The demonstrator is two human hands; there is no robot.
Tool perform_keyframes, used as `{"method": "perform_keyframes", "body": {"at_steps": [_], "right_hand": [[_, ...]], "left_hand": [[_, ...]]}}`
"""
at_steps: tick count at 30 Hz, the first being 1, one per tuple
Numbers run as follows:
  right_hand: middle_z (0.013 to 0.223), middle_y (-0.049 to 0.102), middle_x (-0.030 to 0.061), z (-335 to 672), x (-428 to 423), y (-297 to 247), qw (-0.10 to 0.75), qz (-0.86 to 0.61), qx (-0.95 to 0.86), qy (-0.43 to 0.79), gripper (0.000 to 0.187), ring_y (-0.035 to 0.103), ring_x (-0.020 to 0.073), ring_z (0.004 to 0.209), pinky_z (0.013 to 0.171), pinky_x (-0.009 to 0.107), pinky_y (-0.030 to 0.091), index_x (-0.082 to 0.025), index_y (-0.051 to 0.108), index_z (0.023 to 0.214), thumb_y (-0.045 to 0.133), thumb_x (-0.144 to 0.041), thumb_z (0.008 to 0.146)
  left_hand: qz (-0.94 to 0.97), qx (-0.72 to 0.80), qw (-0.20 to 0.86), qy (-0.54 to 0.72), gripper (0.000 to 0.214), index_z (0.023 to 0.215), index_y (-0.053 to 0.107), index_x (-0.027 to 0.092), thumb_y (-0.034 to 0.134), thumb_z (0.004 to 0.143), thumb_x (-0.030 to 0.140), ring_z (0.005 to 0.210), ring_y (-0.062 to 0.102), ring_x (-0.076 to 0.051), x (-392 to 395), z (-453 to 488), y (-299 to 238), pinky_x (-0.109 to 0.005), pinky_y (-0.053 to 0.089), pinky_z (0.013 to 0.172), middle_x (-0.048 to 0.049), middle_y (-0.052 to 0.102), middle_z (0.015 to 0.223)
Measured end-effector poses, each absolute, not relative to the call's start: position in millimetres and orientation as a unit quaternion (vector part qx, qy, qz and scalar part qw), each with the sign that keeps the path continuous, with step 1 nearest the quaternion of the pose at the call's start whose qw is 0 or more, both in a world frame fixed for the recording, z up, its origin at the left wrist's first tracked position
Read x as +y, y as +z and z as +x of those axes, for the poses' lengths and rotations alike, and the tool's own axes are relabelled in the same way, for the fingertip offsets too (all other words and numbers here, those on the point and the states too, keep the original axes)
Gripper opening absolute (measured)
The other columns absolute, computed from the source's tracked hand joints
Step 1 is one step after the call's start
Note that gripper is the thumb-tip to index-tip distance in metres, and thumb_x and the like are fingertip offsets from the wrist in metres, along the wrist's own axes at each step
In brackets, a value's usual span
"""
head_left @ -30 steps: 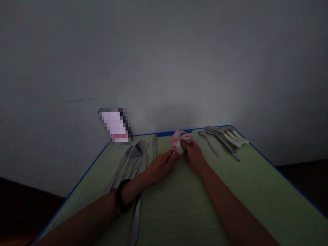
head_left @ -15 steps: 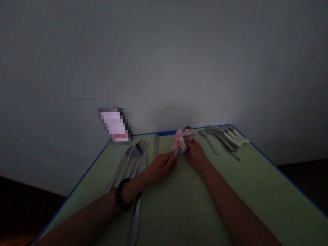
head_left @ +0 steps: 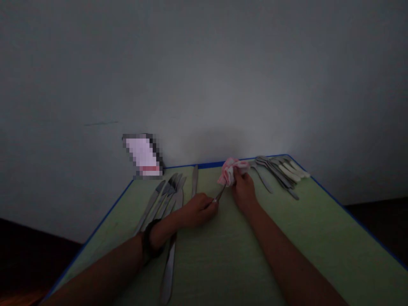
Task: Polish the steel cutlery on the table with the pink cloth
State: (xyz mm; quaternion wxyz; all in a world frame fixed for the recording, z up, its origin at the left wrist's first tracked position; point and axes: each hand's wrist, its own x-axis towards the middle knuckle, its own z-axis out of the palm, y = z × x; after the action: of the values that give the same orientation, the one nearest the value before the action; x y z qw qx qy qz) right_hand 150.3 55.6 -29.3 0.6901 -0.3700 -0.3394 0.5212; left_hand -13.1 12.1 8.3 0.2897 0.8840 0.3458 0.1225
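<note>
My left hand (head_left: 196,210), with a dark band on the wrist, is closed on the handle of a metal spoon (head_left: 219,194). The far end of that spoon disappears into a crumpled pink-and-white cloth (head_left: 228,173). My right hand (head_left: 245,192) pinches the cloth around it, fingers closed. Left of my left hand lie several knives (head_left: 149,208), partly covered by my forearm. One separate table knife (head_left: 194,180) points toward the wall. Just right of the cloth rests a single spoon (head_left: 263,180).
Several spoons (head_left: 276,173) are heaped at the back right, beside several pieces with white handles (head_left: 289,171). A pixelated phone-like device (head_left: 142,155) leans on the grey wall (head_left: 204,76). Blue edging borders the green table (head_left: 229,263).
My right hand and the cloth have shifted slightly right, away from my left hand. More of the spoon's handle shows between the hands, and its rounded tip is now covered.
</note>
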Motion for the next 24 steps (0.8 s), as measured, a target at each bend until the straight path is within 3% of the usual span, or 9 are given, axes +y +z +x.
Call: {"method": "perform_keyframes", "body": {"at_steps": [6,9,13,17,20,24], "right_hand": [[0.069,0.063,0.0022,145,43,-19,0.586,-0.263,-0.35,0.682,0.027,0.058,0.0155,0.067,0.062,0.028,0.043,-0.016,0.06,0.077,0.068,-0.039,0.065],[0.068,0.063,0.003,144,40,-16,0.553,-0.246,-0.367,0.706,0.026,0.059,0.0165,0.068,0.061,0.028,0.043,-0.015,0.061,0.076,0.07,-0.037,0.064],[0.069,0.063,0.0016,144,45,-18,0.62,-0.289,-0.32,0.656,0.026,0.057,0.0148,0.067,0.062,0.028,0.043,-0.017,0.061,0.075,0.069,-0.039,0.063],[0.072,0.062,0.0007,145,49,-20,0.712,-0.397,-0.286,0.504,0.031,0.055,0.0133,0.067,0.063,0.026,0.042,-0.017,0.06,0.079,0.064,-0.045,0.066],[0.074,0.061,-0.0001,146,47,-21,0.728,-0.449,-0.331,0.398,0.029,0.053,0.0125,0.071,0.064,0.024,0.04,-0.019,0.06,0.081,0.064,-0.044,0.067],[0.074,0.06,-0.0011,148,48,-25,0.705,-0.4,-0.367,0.456,0.025,0.052,0.0114,0.067,0.063,0.024,0.04,-0.02,0.059,0.08,0.066,-0.04,0.067]], "left_hand": [[0.865,0.355,0.329,0.135,0.046,0.054,0.043,0.017,0.023,0.092,0.034,0.045,0.038,-0.008,14,-10,10,-0.02,0.031,0.049,0.0033,0.042,0.047],[0.849,0.371,0.342,0.158,0.05,0.055,0.044,0.017,0.019,0.093,0.036,0.046,0.04,-0.008,16,-7,9,-0.021,0.033,0.051,0.0023,0.044,0.049],[0.848,0.382,0.328,0.164,0.049,0.055,0.044,0.017,0.022,0.092,0.039,0.044,0.037,-0.008,17,-5,11,-0.021,0.031,0.047,0.0029,0.043,0.048],[0.87,0.352,0.322,0.122,0.048,0.049,0.043,0.016,0.031,0.089,0.04,0.041,0.032,-0.006,15,-10,13,-0.02,0.028,0.044,0.0043,0.038,0.043],[0.867,0.327,0.362,0.104,0.047,0.049,0.043,0.015,0.033,0.088,0.041,0.041,0.032,-0.006,15,-17,12,-0.019,0.027,0.042,0.0043,0.039,0.044],[0.826,0.345,0.433,0.1,0.046,0.049,0.042,0.016,0.035,0.086,0.041,0.039,0.034,-0.006,18,-22,9,-0.018,0.027,0.04,0.0045,0.038,0.042]]}}
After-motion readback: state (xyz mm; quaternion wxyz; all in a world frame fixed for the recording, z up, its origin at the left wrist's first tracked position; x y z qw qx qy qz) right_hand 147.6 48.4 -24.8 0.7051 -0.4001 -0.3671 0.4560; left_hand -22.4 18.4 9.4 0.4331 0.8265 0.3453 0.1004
